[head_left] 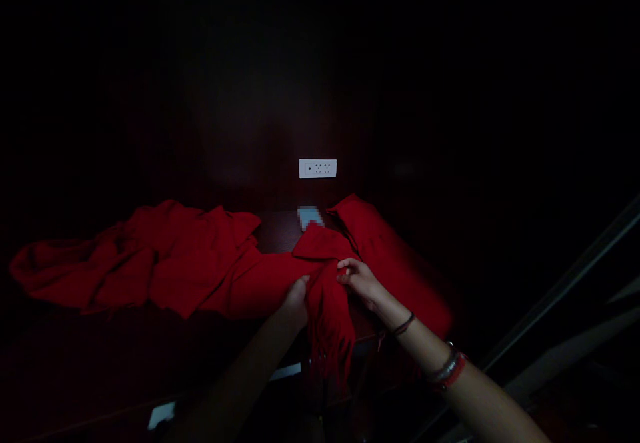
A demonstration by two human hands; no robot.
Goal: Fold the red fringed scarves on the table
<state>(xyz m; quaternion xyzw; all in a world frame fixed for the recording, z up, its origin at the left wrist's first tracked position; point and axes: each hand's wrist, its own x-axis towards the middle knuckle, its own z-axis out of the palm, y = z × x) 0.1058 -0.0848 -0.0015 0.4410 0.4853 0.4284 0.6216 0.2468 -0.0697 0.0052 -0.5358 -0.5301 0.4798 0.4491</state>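
A long red scarf (270, 276) lies rumpled over a dark surface, and its fringed end (331, 343) hangs over the front edge. My left hand (299, 297) is closed on the scarf beside the hanging part, thumb on top and the other fingers hidden. On the other side of that part, my right hand (361, 281) has its fingers bent around the scarf's edge, with thumb and fingertips close to the cloth. Another stretch of red cloth (395, 263) lies flat to the right of my right hand; whether it is one piece with the scarf I cannot tell.
Behind the cloth, a white socket panel (317, 169) is set in the dark back wall. Below it lies a small pale item (310, 216), blurred out. A pale diagonal rail (565, 283) runs along the right. Much of the surroundings is too dark to make out.
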